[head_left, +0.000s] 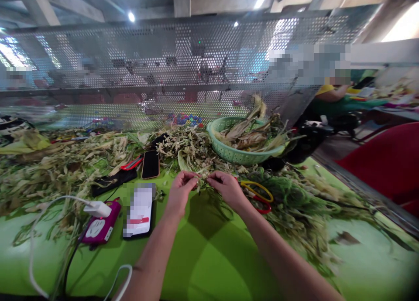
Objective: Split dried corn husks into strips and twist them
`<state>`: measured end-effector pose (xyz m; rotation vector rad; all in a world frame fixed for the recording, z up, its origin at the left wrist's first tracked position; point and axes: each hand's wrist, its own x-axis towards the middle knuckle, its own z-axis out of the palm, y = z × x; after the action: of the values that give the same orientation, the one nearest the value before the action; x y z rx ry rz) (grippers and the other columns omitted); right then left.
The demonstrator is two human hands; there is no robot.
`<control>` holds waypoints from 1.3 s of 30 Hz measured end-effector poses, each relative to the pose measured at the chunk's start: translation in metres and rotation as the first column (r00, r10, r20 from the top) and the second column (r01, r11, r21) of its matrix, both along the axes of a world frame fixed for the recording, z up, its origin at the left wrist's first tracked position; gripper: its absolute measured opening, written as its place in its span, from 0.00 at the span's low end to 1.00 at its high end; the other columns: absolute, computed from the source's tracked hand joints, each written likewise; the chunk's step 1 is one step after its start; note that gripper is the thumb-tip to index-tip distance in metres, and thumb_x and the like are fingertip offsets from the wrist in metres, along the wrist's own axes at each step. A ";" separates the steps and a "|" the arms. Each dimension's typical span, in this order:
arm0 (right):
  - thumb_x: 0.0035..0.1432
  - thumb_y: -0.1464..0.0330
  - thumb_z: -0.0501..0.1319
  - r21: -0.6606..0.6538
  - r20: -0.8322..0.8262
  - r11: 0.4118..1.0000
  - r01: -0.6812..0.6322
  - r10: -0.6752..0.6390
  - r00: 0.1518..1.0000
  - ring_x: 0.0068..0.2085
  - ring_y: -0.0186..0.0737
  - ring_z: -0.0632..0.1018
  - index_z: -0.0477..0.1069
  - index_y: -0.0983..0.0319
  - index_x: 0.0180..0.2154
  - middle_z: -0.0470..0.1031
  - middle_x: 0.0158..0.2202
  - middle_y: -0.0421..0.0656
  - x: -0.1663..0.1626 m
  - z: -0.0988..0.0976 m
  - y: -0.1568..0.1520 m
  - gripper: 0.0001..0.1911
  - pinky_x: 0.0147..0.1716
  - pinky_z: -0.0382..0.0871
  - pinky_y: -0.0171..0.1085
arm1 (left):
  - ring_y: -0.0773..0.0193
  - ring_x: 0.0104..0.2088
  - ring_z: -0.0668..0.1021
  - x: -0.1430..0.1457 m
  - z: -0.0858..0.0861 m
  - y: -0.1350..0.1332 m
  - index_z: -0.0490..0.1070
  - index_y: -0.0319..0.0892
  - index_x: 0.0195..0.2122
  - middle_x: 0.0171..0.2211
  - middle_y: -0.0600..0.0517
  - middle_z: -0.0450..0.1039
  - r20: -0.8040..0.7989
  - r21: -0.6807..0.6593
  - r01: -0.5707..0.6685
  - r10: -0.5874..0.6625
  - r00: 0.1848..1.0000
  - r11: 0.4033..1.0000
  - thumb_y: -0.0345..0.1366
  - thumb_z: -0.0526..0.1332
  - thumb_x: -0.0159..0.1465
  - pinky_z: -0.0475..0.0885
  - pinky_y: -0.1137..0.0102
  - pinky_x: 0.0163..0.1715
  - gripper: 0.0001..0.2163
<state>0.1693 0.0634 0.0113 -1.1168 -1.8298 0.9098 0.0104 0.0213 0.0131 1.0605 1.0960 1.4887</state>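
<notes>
Both my hands meet over the middle of the green table (209, 257). My left hand (181, 191) pinches one end of a thin pale strip of dried leaf (202, 176). My right hand (225, 188) pinches the other end, fingers closed on it. A heap of dried leaves (183, 148) lies just beyond my fingertips. Scissors with yellow and red handles (260, 195) rest on the table right beside my right hand.
A green basket (235, 155) full of dried husks stands behind the hands. Phones (151, 163) (140, 210) and a pink power strip (100, 224) with a white plug and cables lie at left. Leaf litter covers the left and right. A perforated metal screen (163, 74) closes the back.
</notes>
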 end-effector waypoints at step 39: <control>0.51 0.59 0.60 -0.183 -0.009 0.983 -0.013 0.012 1.000 0.23 0.32 0.64 0.71 0.64 0.25 0.67 0.21 0.37 0.010 0.006 0.000 0.14 0.23 0.57 0.31 | 0.63 0.37 0.74 0.002 0.001 -0.007 0.75 0.42 0.33 0.35 0.51 0.74 -0.764 0.168 0.263 -0.043 0.643 0.950 0.25 0.59 0.58 0.67 0.70 0.39 0.08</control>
<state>0.1798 0.0638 0.0177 -1.2134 -1.7761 1.1066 0.0127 0.0146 0.0143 2.0396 1.3261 1.0570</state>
